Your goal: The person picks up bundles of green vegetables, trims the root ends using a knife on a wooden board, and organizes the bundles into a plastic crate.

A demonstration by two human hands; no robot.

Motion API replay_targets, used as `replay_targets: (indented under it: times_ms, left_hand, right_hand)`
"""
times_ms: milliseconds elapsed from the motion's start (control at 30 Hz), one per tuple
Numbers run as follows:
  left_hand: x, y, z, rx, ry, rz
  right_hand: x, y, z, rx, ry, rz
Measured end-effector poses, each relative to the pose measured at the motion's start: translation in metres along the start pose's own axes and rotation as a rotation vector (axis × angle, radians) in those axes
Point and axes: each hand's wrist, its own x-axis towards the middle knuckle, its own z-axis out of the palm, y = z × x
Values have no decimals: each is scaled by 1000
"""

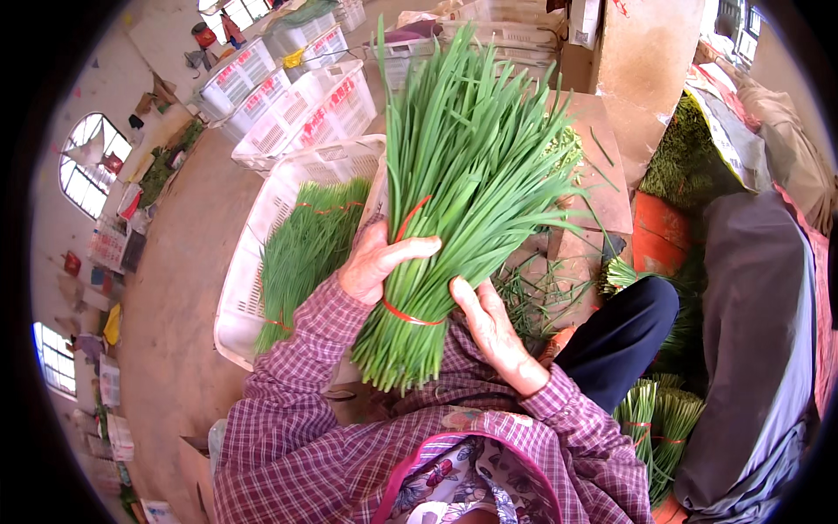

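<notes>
A large bundle of green garlic chives point(458, 190) is held up before me, leaf tips pointing away and cut stems towards me. An orange-red band point(411, 319) circles it near the stems, and part of another band shows by my left thumb. My left hand point(386, 259) grips the bundle's left side, thumb across the front. My right hand point(494, 327) rests against its right side, fingers partly behind the leaves. At the left, a white plastic crate point(236, 314) holds more banded chives point(308, 242).
Further white crates point(314, 111) stand beyond at the upper left. A low board point(596, 150) bears green scraps, with loose trimmings point(537, 295) below it. Banded bundles point(668, 419) stand at the lower right beside a dark cloth point(753, 314). A pillar point(645, 78) rises behind the board.
</notes>
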Motion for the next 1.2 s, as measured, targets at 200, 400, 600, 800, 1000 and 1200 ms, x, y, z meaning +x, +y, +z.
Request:
replay_targets:
  times_ms: [200, 400, 600, 800, 1000, 1200]
  left_hand:
    - [-32, 4, -20, 110, 32, -106]
    - [-49, -20, -23, 174, 30, -131]
    - [-53, -27, -16, 188, 23, -138]
    - [-54, -34, -15, 154, 19, -160]
    - [-57, -38, -13, 158, 38, -185]
    - [-59, -47, -9, 93, 59, -168]
  right_hand:
    - [-14, -54, -39, -657, 19, -111]
    - [6, -107, -59, -670, 318, -357]
    - [18, -96, -76, -745, 290, -277]
    - [21, -81, -73, -667, 264, -216]
    - [22, -72, -71, -696, 269, -172]
    - [27, -69, -94, -323, 571, -357]
